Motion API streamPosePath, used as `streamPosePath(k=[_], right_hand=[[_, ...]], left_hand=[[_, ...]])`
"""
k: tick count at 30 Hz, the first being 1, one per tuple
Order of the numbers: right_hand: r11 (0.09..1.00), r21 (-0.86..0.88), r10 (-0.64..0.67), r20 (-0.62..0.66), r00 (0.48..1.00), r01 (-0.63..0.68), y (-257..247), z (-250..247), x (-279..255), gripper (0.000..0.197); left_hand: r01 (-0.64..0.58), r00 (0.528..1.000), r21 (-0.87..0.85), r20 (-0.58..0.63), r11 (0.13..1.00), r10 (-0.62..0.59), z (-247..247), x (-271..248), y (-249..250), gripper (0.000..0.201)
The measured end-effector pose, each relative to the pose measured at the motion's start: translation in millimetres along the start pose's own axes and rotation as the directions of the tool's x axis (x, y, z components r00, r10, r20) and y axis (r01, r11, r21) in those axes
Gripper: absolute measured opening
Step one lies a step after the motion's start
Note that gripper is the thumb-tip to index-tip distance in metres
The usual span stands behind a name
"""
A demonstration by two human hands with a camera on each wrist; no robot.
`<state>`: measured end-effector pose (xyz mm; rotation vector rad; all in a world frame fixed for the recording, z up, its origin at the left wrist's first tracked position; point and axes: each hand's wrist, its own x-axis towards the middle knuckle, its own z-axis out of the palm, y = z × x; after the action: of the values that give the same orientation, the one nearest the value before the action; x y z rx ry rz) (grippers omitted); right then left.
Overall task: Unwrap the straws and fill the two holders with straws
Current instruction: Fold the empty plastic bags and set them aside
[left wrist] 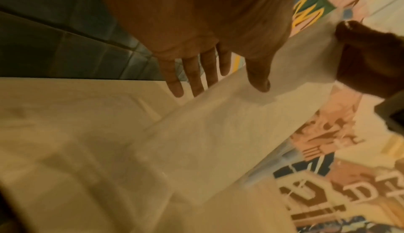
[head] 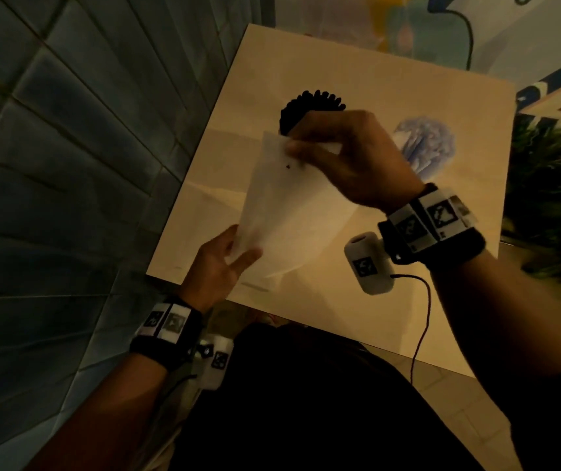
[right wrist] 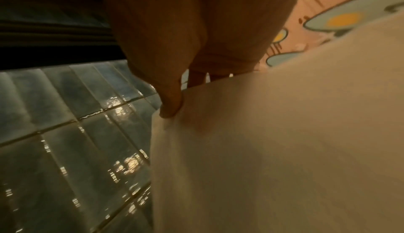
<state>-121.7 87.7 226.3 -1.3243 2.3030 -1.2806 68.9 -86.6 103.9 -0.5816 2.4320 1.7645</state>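
Observation:
A translucent white wrapper (head: 282, 215) hangs in the air above the pale table (head: 391, 73). My right hand (head: 309, 147) pinches its top edge between thumb and fingers. My left hand (head: 241, 246) holds its lower left corner, thumb on top and fingers underneath. The left wrist view shows the wrapper (left wrist: 218, 133) under my left hand (left wrist: 218, 88), and the right wrist view shows my right hand (right wrist: 181, 96) nipping the wrapper (right wrist: 273, 150). On the table behind stand a bunch of black straws (head: 309, 103) and a bunch of bluish-white straws (head: 428, 144), seen end-on. The holders under them are hidden.
A grey tiled wall (head: 68, 164) runs along the table's left side. Green plants (head: 551, 185) stand off its right edge. A painted wall (head: 442, 22) lies behind. A thin cable (head: 422, 321) hangs from my right wrist over the table's near edge.

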Motion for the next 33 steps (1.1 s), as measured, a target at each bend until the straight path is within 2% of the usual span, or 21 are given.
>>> streamPosePath(k=[2,5,7,9,10,12,14,16,18,20,23,26,28,29,30,31,33], right_hand=[[1.0,-0.027,-0.003,-0.035,0.999,0.002,-3.2,3.4,2.3,0.02],[0.991,-0.102,0.055,-0.255,0.965,-0.083,9.5,-11.5,-3.9,0.039],[0.982,-0.001,0.171,-0.433,0.885,-0.19,26.9,-19.7,-17.9,0.055],[0.942,0.213,0.334,-0.496,0.802,-0.261,43.3,-14.7,-35.3,0.061],[0.898,0.335,0.417,-0.448,0.791,-0.283,49.6,-6.5,-44.8,0.063],[0.764,0.53,0.54,-0.212,0.814,-0.369,55.4,19.3,-62.6,0.064],[0.632,0.589,0.579,0.073,0.812,-0.504,55.4,51.4,-75.0,0.063],[0.584,0.584,0.563,0.209,0.8,-0.564,56.7,80.7,-78.4,0.065],[0.552,0.623,0.554,0.224,0.802,-0.555,58.3,95.5,-75.5,0.058],[0.525,0.664,0.561,0.201,0.803,-0.533,58.7,98.8,-71.2,0.052],[0.585,0.638,0.572,0.115,0.812,-0.502,54.8,99.6,-68.9,0.047],[0.584,0.678,0.589,0.026,0.807,-0.448,51.9,100.5,-69.5,0.041],[0.622,0.664,0.573,-0.024,0.819,-0.416,51.7,101.5,-71.8,0.032],[0.673,0.621,0.546,-0.049,0.836,-0.402,51.2,101.2,-73.2,0.027],[0.717,0.576,0.519,-0.062,0.853,-0.394,51.8,101.0,-74.6,0.024],[0.735,0.546,0.51,-0.053,0.859,-0.402,51.4,99.9,-75.2,0.024],[0.703,0.536,0.534,0.037,0.845,-0.468,48.7,94.9,-74.9,0.022]], left_hand=[[0.015,1.0,-0.111,0.024,0.994,-0.013,2.2,4.8,15.4,0.028],[-0.008,1.0,-0.135,0.002,0.991,0.008,-8.8,1.2,33.3,0.023],[-0.045,0.997,-0.099,-0.061,0.994,0.039,-21.0,-5.5,44.2,0.036],[-0.038,0.991,-0.136,-0.129,0.99,0.021,-35.9,-14.5,42.6,0.039],[-0.016,0.989,-0.167,-0.148,0.986,-0.009,-44.0,-19.7,40.8,0.035],[0.029,0.982,-0.246,-0.173,0.969,-0.073,-58.5,-28.2,36.3,0.028],[0.075,0.975,-0.288,-0.18,0.955,-0.131,-68.3,-34.4,33.5,0.029],[0.104,0.965,-0.295,-0.202,0.95,-0.168,-71.5,-37.7,31.1,0.03],[0.122,0.958,-0.301,-0.213,0.946,-0.191,-70.8,-38.2,28.2,0.032],[0.143,0.934,-0.271,-0.281,0.952,-0.221,-73.0,-37.0,19.8,0.031],[0.179,0.884,-0.192,-0.4,0.965,-0.244,-78.2,-32.2,0.3,0.025],[0.158,0.836,-0.152,-0.505,0.976,-0.214,-74.1,-29.8,-8.2,0.011],[0.113,0.781,-0.131,-0.601,0.985,-0.169,-71.5,-30.2,-6.3,0.024],[0.101,0.77,-0.12,-0.619,0.988,-0.154,-72.3,-30.9,-5.4,0.03],[0.1,0.778,-0.125,-0.609,0.987,-0.155,-73.9,-31.7,-3.7,0.033],[0.102,0.809,-0.138,-0.564,0.985,-0.163,-77.2,-32.7,-4.3,0.035],[0.138,0.9,-0.165,-0.39,0.977,-0.193,-86.0,-34.5,-8.7,0.038]])
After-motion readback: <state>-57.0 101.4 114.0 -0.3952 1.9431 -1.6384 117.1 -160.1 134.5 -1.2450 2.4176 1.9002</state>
